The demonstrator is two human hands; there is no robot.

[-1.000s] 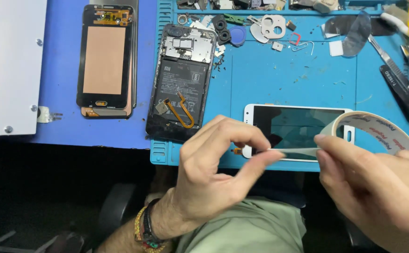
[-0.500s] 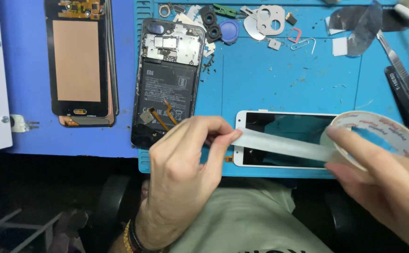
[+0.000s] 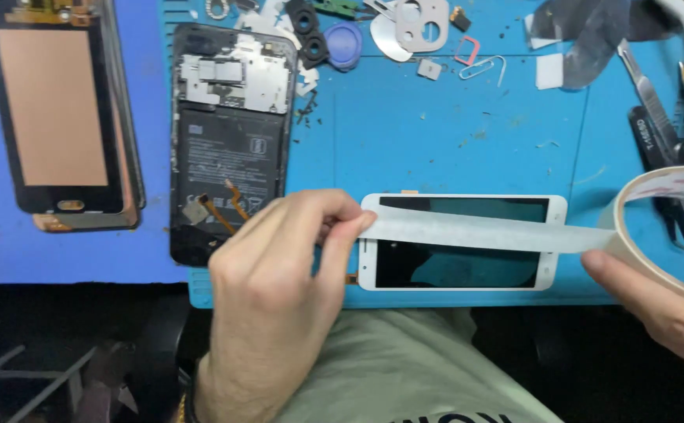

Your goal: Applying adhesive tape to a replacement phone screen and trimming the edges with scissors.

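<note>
My left hand (image 3: pixel 279 274) pinches the free end of a whitish tape strip (image 3: pixel 483 233) at the left edge of a white phone screen panel (image 3: pixel 463 243). The strip stretches rightwards across the panel, which lies flat on the teal work mat (image 3: pixel 436 133). My right hand (image 3: pixel 663 301) holds the tape roll (image 3: pixel 659 227) at the right edge of the view, just beyond the panel. An opened black phone (image 3: pixel 228 141) with its battery and a loose orange flex cable showing lies just above my left hand.
A display panel with a copper-coloured back (image 3: pixel 56 110) lies at the far left on a blue mat. Small parts, a blue cap (image 3: pixel 344 43), a paper clip and metal plates sit along the top. Tweezers and dark tools (image 3: pixel 655 117) lie at the right. The table's front edge runs below the panel.
The tape strip has been pulled out longer, my hands moving apart. It now spans the whole white panel, and the view has moved closer over the mat.
</note>
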